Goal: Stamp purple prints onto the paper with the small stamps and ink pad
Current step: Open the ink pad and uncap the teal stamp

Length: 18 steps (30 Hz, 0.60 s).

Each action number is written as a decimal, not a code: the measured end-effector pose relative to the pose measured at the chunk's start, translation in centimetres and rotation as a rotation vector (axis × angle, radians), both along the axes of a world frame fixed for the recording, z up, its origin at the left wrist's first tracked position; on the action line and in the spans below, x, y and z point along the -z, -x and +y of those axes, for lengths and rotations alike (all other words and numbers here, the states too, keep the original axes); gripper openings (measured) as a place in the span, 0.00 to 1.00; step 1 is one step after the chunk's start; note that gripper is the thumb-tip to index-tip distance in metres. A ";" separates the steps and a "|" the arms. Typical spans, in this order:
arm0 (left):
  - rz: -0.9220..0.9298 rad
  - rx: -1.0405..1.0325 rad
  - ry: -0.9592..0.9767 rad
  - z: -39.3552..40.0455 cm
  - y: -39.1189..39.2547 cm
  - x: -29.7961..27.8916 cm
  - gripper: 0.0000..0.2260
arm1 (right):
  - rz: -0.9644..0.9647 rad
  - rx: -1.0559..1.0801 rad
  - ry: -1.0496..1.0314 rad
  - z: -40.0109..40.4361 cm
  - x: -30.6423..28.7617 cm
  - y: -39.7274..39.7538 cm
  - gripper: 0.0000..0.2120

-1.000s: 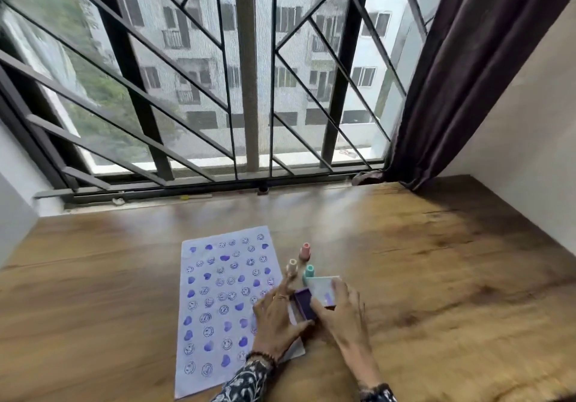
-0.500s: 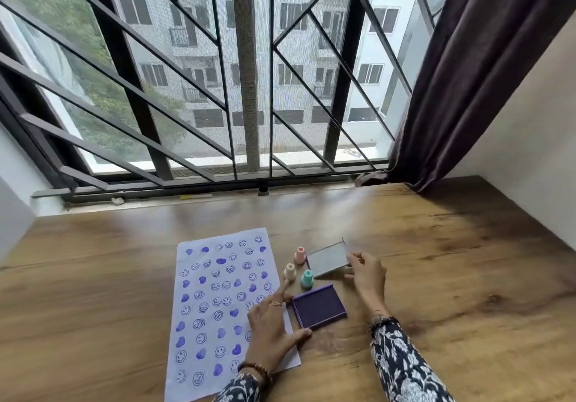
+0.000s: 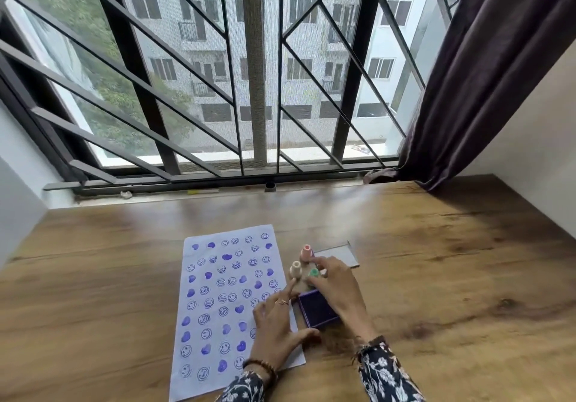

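A white paper (image 3: 218, 295) covered with several purple smiley and heart prints lies on the wooden table. My left hand (image 3: 274, 326) rests flat on its right edge with fingers spread. Just to the right sits the open purple ink pad (image 3: 318, 311). My right hand (image 3: 336, 286) reaches over the pad, its thumb and fingertips closed around the small green stamp (image 3: 313, 273). A beige stamp (image 3: 295, 269) and a pink stamp (image 3: 307, 252) stand upright beside it. The pad's grey lid (image 3: 346, 253) lies behind my right hand.
The wooden table (image 3: 436, 277) stretches wide to the right and left of the work spot. A barred window (image 3: 258, 89) runs along the far edge, and a dark curtain (image 3: 483, 74) hangs at the back right. White walls close both sides.
My right hand let go of the lid, which now lies on the table, and moved left and nearer onto the green stamp. The left hand stayed on the paper.
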<state>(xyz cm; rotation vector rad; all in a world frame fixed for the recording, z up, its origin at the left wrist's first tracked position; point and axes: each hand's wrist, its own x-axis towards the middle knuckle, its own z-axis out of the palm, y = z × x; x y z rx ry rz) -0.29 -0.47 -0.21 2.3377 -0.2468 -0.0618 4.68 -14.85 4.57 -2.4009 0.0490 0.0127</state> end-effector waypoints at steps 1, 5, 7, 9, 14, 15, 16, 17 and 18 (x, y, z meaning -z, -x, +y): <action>-0.009 -0.010 0.005 0.0 0.0 -0.1 0.43 | 0.007 -0.018 0.048 0.4 0.0 0.0 0.13; -0.063 -0.238 0.178 0.1 -0.4 -1.1 0.24 | -0.033 0.091 -0.189 0.3 -0.2 0.3 0.07; -0.037 -0.312 0.349 0.2 -0.6 -2.2 0.13 | -0.012 0.164 -0.535 0.0 -0.7 0.9 0.08; 0.085 -0.297 0.590 0.0 -0.7 -3.3 0.09 | 0.005 0.161 -0.715 0.0 -0.9 1.7 0.11; 0.192 -0.283 0.775 -0.7 -0.8 -4.6 0.08 | 0.045 0.176 -0.897 0.2 -0.9 3.2 0.06; 0.192 -0.278 0.775 -0.7 -0.8 -4.6 0.08 | 0.053 0.187 -0.910 0.2 -0.9 3.4 0.05; 0.195 -0.271 0.774 -0.7 -0.8 -4.6 0.08 | 0.062 0.196 -0.916 0.1 -0.9 3.6 0.06; 0.200 -0.261 0.773 -0.6 -0.7 -4.5 0.08 | 0.073 0.207 -0.922 0.2 -0.9 3.7 0.06; 0.201 -0.249 0.762 -0.6 -0.7 -4.5 0.09 | 0.088 0.228 -0.927 0.3 -0.8 3.7 0.07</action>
